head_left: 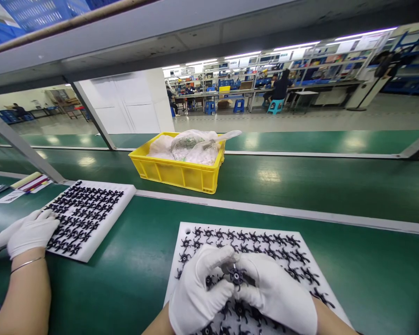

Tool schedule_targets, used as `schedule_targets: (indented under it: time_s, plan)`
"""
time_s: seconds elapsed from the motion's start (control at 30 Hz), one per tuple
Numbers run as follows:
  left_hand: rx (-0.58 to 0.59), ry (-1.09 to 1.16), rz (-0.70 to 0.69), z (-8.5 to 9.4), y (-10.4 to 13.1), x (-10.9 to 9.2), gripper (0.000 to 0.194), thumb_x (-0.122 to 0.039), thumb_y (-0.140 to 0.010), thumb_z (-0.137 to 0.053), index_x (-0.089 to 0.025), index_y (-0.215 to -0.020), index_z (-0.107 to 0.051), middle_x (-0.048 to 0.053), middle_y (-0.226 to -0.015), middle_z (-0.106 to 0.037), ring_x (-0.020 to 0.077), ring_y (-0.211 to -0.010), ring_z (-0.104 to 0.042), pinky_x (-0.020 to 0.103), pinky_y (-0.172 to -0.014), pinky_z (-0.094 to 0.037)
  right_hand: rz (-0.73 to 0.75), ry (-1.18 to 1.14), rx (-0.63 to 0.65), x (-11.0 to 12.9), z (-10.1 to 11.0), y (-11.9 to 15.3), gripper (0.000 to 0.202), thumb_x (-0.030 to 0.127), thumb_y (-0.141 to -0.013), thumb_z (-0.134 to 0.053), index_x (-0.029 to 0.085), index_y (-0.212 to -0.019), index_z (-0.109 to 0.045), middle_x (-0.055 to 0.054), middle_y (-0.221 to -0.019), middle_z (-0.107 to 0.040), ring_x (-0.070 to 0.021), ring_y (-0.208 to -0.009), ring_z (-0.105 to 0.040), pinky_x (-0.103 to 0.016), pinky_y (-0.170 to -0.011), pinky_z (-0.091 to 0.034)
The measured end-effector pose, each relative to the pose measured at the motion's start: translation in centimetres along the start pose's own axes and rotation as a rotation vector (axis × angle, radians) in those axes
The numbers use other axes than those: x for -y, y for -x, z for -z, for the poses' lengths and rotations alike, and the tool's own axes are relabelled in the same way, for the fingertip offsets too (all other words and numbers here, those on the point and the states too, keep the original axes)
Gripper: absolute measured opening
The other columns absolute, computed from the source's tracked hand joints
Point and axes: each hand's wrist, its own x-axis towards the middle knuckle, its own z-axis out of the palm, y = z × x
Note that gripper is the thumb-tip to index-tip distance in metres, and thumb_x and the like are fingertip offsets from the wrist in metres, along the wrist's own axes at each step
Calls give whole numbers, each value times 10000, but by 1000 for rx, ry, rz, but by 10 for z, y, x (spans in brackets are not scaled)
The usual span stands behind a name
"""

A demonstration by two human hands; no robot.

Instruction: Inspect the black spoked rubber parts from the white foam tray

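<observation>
Both my hands wear white gloves and meet over a white board (286, 236) set with rows of small black impellers with curved blades. One black impeller (236, 276) is raised between my fingertips. My left hand (201, 288) pinches it from the left with thumb and fingers. From the right side, my right hand (277, 291) grips the same impeller. Its hub faces up towards me, and some blades are hidden by the gloves. Several impellers on the board lie behind and under my hands.
At the left, a co-worker's gloved hands (33, 232) rest at a second white board (108, 218) of black impellers. A yellow crate (176, 174) with plastic bags stands beyond the pale strip. Papers (12, 195) lie far left. A shelf beam (181, 42) crosses overhead.
</observation>
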Motion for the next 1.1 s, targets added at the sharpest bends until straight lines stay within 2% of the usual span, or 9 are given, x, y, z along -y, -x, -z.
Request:
schedule_targets:
  time_s: [0.23,0.47,0.67,0.8,0.93,1.1]
  plan:
    - [-15,-23,13,0,0,-4,465,-228,-861,-634,-314,-1298,-500,43,-1160,-602,199,-1097,-559,348,-1009,-459,-13,9,21,2,2,0,450,570,-970,-378,192,-1116,-576,-65,-917,-615,-191,-826,-580,-270,-771,-471]
    - [-31,-51,-9,0,-1,-5,428,-215,-869,-623,-311,-1274,-523,39,-1122,-628,184,-1045,-592,317,-948,-504,3,-127,26,7,4,-4,423,553,-968,-417,243,-1238,-518,-48,-1054,-599,-184,-941,-571,-262,-851,-437]
    - [-49,-71,-26,0,0,-2,426,-235,-859,-641,-311,-1264,-534,35,-1099,-635,177,-1002,-605,301,-913,-521,-3,-108,19,8,4,-4,453,555,-961,-432,252,-1293,-479,-38,-1000,-598,-182,-921,-567,-257,-851,-434]
    - [-59,-90,-24,0,0,-1,418,-243,-856,-646,-300,-1257,-542,42,-1087,-637,177,-985,-607,303,-906,-524,-10,-97,29,9,5,-3,417,544,-970,-421,240,-1240,-511,-48,-1022,-603,-185,-918,-566,-261,-834,-435]
    - [-64,-100,-31,0,0,-1,404,-259,-852,-652,-284,-1243,-556,49,-1061,-640,182,-960,-611,310,-878,-534,-19,-93,18,9,4,-3,361,533,-971,-431,226,-1115,-553,-36,-961,-606,-177,-855,-562,-253,-766,-427]
    - [-72,-96,-6,-1,0,-1,417,-259,-843,-657,-286,-1245,-549,47,-1069,-634,197,-986,-606,334,-901,-525,-24,-74,20,4,2,-1,375,557,-968,-418,213,-1052,-540,-24,-937,-595,-169,-821,-550,-258,-741,-410]
